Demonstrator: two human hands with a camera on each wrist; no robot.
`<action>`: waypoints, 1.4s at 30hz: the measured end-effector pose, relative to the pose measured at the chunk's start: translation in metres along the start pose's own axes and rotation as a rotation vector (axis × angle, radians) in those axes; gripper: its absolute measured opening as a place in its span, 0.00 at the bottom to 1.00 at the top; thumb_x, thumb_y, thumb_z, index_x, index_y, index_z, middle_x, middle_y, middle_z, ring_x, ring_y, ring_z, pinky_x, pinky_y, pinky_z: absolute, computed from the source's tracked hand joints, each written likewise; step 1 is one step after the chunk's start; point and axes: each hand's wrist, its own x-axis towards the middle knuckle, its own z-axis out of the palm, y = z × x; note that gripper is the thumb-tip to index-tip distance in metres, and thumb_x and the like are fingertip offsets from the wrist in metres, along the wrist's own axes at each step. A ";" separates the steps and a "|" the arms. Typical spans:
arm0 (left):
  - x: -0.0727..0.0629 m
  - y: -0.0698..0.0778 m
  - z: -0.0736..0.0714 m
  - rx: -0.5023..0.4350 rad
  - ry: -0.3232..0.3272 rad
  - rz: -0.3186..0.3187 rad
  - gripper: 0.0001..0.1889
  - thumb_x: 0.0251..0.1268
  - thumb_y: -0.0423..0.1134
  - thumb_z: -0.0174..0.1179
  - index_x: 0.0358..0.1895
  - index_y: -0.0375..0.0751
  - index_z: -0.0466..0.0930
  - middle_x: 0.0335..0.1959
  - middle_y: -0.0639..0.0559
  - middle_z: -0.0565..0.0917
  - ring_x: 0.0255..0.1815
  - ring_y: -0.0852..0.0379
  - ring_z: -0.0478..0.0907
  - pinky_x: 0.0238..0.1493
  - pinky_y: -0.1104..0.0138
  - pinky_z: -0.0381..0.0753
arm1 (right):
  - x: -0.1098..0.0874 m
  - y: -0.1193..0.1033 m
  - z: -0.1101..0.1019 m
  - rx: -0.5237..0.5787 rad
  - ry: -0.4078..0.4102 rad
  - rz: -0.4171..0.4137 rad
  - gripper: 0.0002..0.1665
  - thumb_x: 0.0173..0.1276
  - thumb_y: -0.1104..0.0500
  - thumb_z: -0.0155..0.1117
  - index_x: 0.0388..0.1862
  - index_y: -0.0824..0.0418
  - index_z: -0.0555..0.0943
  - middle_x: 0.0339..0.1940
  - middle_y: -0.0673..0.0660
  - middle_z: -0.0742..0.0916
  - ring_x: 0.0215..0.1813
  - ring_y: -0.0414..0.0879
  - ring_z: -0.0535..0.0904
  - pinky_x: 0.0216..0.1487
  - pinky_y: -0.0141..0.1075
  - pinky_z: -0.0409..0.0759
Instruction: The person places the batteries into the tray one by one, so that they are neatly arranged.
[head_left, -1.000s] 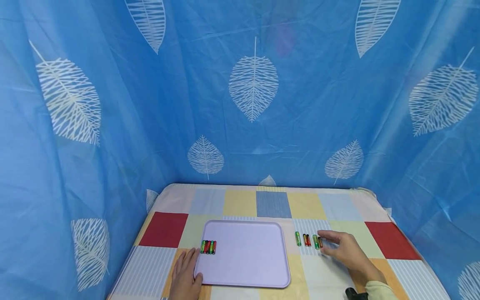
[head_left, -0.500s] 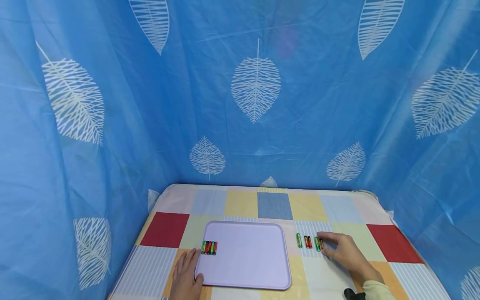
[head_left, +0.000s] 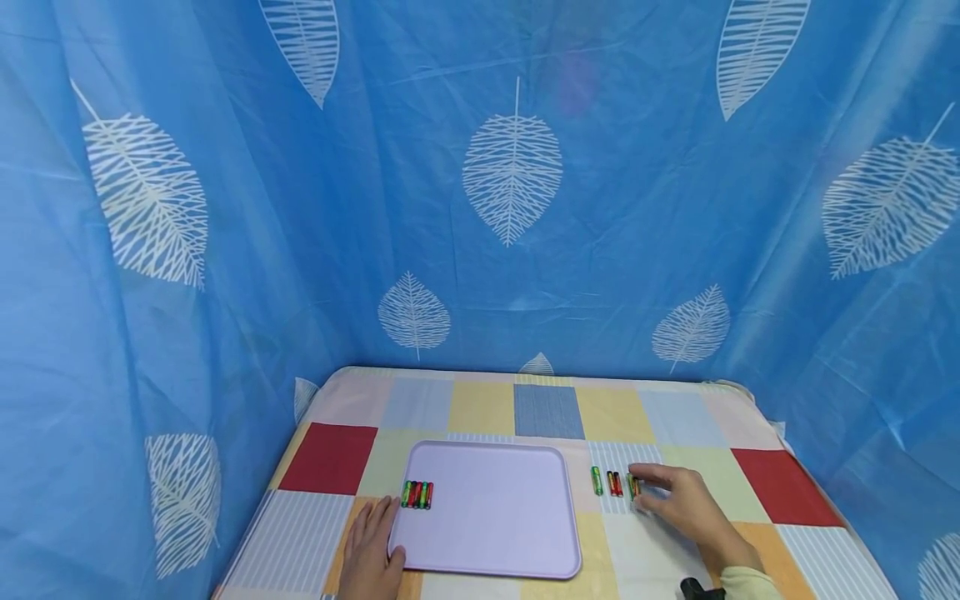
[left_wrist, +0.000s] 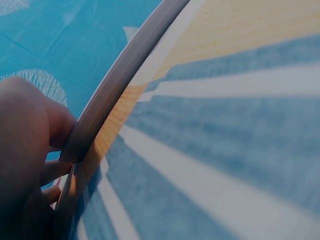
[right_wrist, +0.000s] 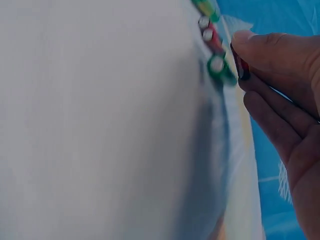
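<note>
My left hand (head_left: pixel 371 550) lies at the near left corner of a lilac tray (head_left: pixel 495 517), fingers extended along its left side and thumb at the front corner. In the left wrist view, those fingers touch the tray's rim (left_wrist: pixel 115 82). My right hand (head_left: pixel 688 504) pinches a small dark red battery (right_wrist: pixel 241 62) between thumb and fingers, right beside a green battery (right_wrist: pixel 220 71). Left of that green one, a pair of red batteries (head_left: pixel 615 484) and another green battery (head_left: pixel 596 481) lie on the cloth in a spaced row.
Several red and green batteries (head_left: pixel 417 495) lie side by side on the tray near its left edge. A patchwork cloth (head_left: pixel 543 410) covers the table. Blue curtains (head_left: pixel 600 208) with white leaf prints stand behind and at both sides.
My right hand has shifted slightly left, bringing the pinched red battery closer to the green one beside it. My left hand stays at the tray's corner.
</note>
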 end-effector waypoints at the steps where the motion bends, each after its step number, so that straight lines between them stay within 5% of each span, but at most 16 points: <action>1: 0.000 0.000 0.000 0.002 0.000 0.002 0.38 0.65 0.30 0.63 0.82 0.32 0.68 0.82 0.29 0.68 0.85 0.23 0.51 0.82 0.25 0.46 | 0.001 -0.004 0.001 0.006 0.000 -0.004 0.30 0.62 0.66 0.83 0.65 0.63 0.89 0.61 0.62 0.92 0.63 0.62 0.90 0.63 0.55 0.90; 18: -0.001 -0.001 0.003 -0.010 -0.004 -0.018 0.39 0.65 0.30 0.63 0.81 0.31 0.67 0.82 0.28 0.67 0.85 0.23 0.51 0.83 0.25 0.45 | 0.023 -0.058 0.036 0.111 0.007 -0.222 0.27 0.66 0.64 0.81 0.64 0.64 0.89 0.59 0.58 0.94 0.61 0.59 0.91 0.61 0.51 0.91; 42: -0.003 0.002 -0.001 -0.013 0.015 0.000 0.38 0.65 0.29 0.64 0.81 0.32 0.68 0.82 0.29 0.68 0.85 0.23 0.51 0.83 0.26 0.46 | 0.042 -0.130 0.112 0.211 -0.060 -0.368 0.25 0.65 0.64 0.82 0.61 0.65 0.90 0.58 0.58 0.94 0.58 0.59 0.92 0.65 0.51 0.90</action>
